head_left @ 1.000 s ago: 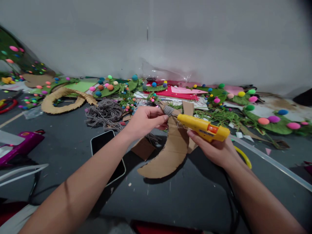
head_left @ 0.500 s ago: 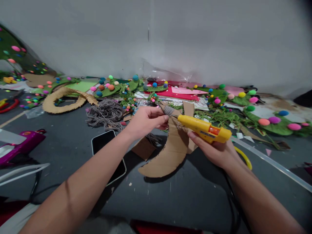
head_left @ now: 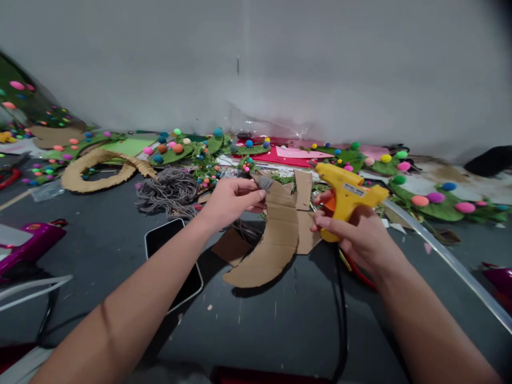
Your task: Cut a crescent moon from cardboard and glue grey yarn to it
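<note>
A curved cardboard piece (head_left: 272, 242) lies near the middle of the table, its upper tip wrapped in grey yarn (head_left: 264, 183). My left hand (head_left: 236, 201) pinches that wrapped tip between thumb and fingers. In my right hand (head_left: 356, 229) is a yellow glue gun (head_left: 346, 194), its nozzle pointing up and left, apart from the cardboard. A clear glue stick (head_left: 444, 256) sticks out of the gun's back. Behind my left hand sits a tangled heap of grey yarn (head_left: 170, 191).
A phone (head_left: 164, 237) lies under my left forearm. Cardboard scraps (head_left: 231, 247) flank the curved piece. A cardboard ring (head_left: 74, 173) and leaves with coloured pompoms (head_left: 444, 201) line the back. A purple tool (head_left: 34, 242) is at left; a black cable (head_left: 342, 320) hangs down front.
The glue gun has moved away from the yarn-wrapped tip to the right and tilted upward in my right hand. My left hand still pinches the tip. The whole view has shifted slightly.
</note>
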A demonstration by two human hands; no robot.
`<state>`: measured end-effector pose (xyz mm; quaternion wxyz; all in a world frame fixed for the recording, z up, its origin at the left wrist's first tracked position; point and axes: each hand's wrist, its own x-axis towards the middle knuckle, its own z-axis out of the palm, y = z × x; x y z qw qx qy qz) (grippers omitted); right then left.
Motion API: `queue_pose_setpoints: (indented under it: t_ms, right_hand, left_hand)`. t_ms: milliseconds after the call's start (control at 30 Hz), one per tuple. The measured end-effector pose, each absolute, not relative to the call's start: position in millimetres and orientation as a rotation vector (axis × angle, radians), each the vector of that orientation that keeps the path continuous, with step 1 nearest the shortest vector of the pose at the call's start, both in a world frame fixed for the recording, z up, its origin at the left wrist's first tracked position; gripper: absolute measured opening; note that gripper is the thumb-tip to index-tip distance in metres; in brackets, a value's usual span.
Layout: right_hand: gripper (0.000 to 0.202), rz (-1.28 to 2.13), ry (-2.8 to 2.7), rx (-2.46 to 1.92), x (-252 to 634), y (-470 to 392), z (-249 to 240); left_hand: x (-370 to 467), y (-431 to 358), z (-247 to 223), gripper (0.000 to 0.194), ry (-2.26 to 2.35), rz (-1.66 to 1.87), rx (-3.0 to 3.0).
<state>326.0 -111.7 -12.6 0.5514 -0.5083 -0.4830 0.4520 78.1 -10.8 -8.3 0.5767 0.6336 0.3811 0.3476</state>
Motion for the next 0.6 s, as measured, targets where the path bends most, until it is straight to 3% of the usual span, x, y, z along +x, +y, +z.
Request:
queue_pose_setpoints:
  t_ms: [133,400,600]
  right_hand:
    - [0.045,1.289,-1.148,-1.152,331.0,-113.7,-6.5]
    - [0.044,1.342,-1.111,-1.07,326.4,-114.5,0.4]
    - [0.025,1.195,-1.074,-1.215,319.3,-112.8,-5.6]
  left_hand:
    - [76.8,-9.5,-9.8,0.022,0.916,0.828,1.467]
    - [77.2,-9.0,-10.1,0.028,0.931,0.838,1.461]
    - [78.1,-8.4,-11.8,0.024,0.915,0.846,1.442]
